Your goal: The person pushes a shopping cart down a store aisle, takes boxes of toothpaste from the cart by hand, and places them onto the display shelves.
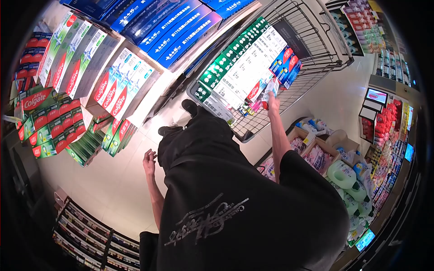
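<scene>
My right hand (273, 100) reaches over the shopping cart (243, 135), its fingers closed around a small white and red box (272, 85) that looks like a toothpaste box. Close by in the cart lie a red and white toothpaste box (256, 91) and blue and red toothpaste packs (286, 67). Large white and green cartons (244, 58) fill the cart's left side. Hanging low at my side over the floor, my left hand (149, 161) has loosely curled fingers that stand apart, with nothing in them.
Blue boxes (181, 34) are stacked along the cart's left. Colgate boxes (121, 83) stand on a display at left, with more Colgate packs (52, 119) beyond. To the right are cartons of pink packs (318, 158) and green bottles (342, 175). Shelves (92, 235) line the lower left.
</scene>
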`<state>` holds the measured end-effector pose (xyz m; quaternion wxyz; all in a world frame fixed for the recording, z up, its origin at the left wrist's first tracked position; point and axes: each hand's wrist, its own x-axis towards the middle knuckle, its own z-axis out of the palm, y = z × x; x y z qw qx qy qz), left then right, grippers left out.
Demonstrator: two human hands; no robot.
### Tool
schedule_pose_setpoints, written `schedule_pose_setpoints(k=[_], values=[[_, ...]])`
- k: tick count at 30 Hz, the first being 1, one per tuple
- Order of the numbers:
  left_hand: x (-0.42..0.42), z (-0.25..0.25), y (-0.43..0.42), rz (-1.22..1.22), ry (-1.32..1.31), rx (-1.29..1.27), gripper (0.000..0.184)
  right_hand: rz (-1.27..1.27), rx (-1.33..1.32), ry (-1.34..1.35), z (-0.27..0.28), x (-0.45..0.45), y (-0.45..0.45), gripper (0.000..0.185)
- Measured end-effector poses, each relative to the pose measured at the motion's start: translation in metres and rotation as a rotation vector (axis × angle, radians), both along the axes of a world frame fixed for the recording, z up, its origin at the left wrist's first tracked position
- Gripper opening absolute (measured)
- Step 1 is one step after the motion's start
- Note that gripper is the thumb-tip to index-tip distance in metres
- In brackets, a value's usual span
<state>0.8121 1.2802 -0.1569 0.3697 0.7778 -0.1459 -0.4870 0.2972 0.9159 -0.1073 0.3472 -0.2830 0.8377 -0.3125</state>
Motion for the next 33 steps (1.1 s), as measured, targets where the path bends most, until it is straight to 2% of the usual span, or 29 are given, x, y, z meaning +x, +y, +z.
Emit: schedule_pose_setpoints(k=[1, 3, 5, 6, 7, 9, 11, 12, 14, 16, 18, 19, 21, 22, 23, 25, 26, 27, 28, 29, 31, 33], values=[[-0.002, 0.009, -0.007, 0.001, -0.031, -0.059, 0.038, 0.015, -0.005, -0.004, 0.029, 0.019, 0.01, 0.069], [-0.004, 0.026, -0.015, -0.029, -0.021, -0.063, 0.042, -0.144, -0.212, -0.474, 0.067, 0.048, 0.027, 0.059], [-0.011, 0.038, -0.025, -0.116, -0.123, -0.166, 0.042, -0.171, -0.385, -0.572, 0.088, 0.077, 0.042, 0.049], [-0.019, 0.061, -0.037, -0.109, -0.131, -0.163, 0.041, -0.222, -0.542, -0.523, 0.068, 0.079, 0.042, 0.044], [-0.025, 0.078, -0.045, -0.099, -0.137, -0.165, 0.041, -0.269, -0.563, -0.467, 0.092, 0.106, 0.051, 0.04], [-0.031, 0.107, -0.062, -0.124, -0.188, -0.272, 0.04, -0.156, -0.554, -0.594, 0.137, 0.154, 0.07, 0.042], [-0.038, 0.146, -0.083, -0.095, -0.162, -0.343, 0.039, 0.125, -0.671, -0.58, 0.127, 0.17, 0.079, 0.048], [-0.038, 0.159, -0.091, -0.098, -0.13, -0.405, 0.038, 0.275, -0.656, -0.476, 0.131, 0.182, 0.089, 0.053], [-0.037, 0.195, -0.11, -0.035, -0.05, -0.538, 0.039, 0.558, -0.667, -0.568, 0.173, 0.224, 0.1, 0.057], [-0.031, 0.236, -0.123, 0.026, 0.004, -0.645, 0.038, 0.872, -0.62, -0.602, 0.191, 0.246, 0.101, 0.064], [-0.023, 0.268, -0.129, 0.066, -0.02, -0.747, 0.042, 1.184, -0.619, -0.533, 0.212, 0.27, 0.097, 0.065], [-0.019, 0.276, -0.131, 0.09, -0.038, -0.83, 0.054, 1.347, -0.598, -0.491, 0.222, 0.281, 0.093, 0.064], [-0.011, 0.289, -0.127, 0.212, -0.016, -0.895, 0.066, 1.619, -0.651, -0.542, 0.241, 0.304, 0.085, 0.066], [-0.007, 0.293, -0.127, 0.222, -0.086, -0.929, 0.072, 1.765, -0.57, -0.483, 0.26, 0.314, 0.083, 0.067], [-0.009, 0.304, -0.125, 0.297, -0.125, -0.896, 0.075, 1.916, -0.496, -0.42, 0.272, 0.324, 0.08, 0.067], [-0.001, 0.306, -0.113, 0.2, -0.226, -0.876, 0.067, 2.066, -0.548, -0.312, 0.276, 0.34, 0.078, 0.068], [-0.004, 0.308, -0.108, 0.204, -0.326, -0.781, 0.061, 2.094, -0.509, -0.299, 0.286, 0.346, 0.077, 0.067], [-0.006, 0.307, -0.102, 0.256, -0.293, -0.794, 0.057, 2.121, -0.468, -0.276, 0.291, 0.35, 0.075, 0.067], [-0.006, 0.305, -0.097, 0.284, -0.293, -0.83, 0.054, 2.153, -0.561, -0.286, 0.29, 0.353, 0.072, 0.069], [-0.008, 0.303, -0.091, 0.313, -0.289, -0.866, 0.051, 2.178, -0.548, -0.293, 0.288, 0.355, 0.068, 0.069], [-0.014, 0.293, -0.082, 0.428, -0.245, -0.916, 0.048, 2.121, -0.509, -0.569, 0.285, 0.36, 0.057, 0.061], [-0.019, 0.289, -0.075, 0.538, -0.212, -0.962, 0.045, 1.812, -0.2, -0.9, 0.274, 0.357, 0.053, 0.056]])
